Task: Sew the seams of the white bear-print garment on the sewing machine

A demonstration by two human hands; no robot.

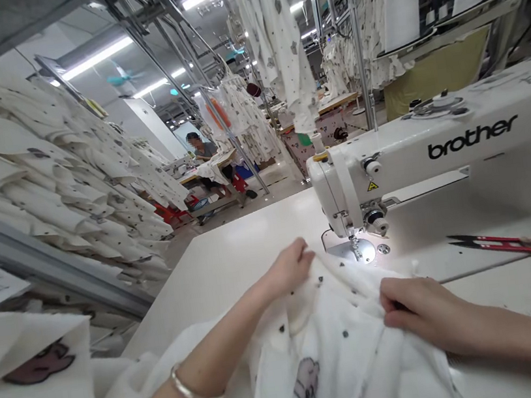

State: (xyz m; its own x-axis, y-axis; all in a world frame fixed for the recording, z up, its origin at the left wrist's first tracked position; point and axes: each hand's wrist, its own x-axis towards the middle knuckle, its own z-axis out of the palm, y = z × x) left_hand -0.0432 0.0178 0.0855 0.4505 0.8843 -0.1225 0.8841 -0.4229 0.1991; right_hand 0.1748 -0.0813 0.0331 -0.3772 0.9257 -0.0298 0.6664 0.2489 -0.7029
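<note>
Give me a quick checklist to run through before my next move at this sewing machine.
1. Both hands on the work: ok. The left hand and right hand grip the white printed fabric.
2. Fabric under the needle: not ok. The needle plate of the Brother sewing machine shows bare.
3. Needle threaded: cannot tell, too small to see.
4. Presser foot position: cannot tell.
5. Red-handled thread snips within reach: ok, lying on the table right of the needle.
</note>
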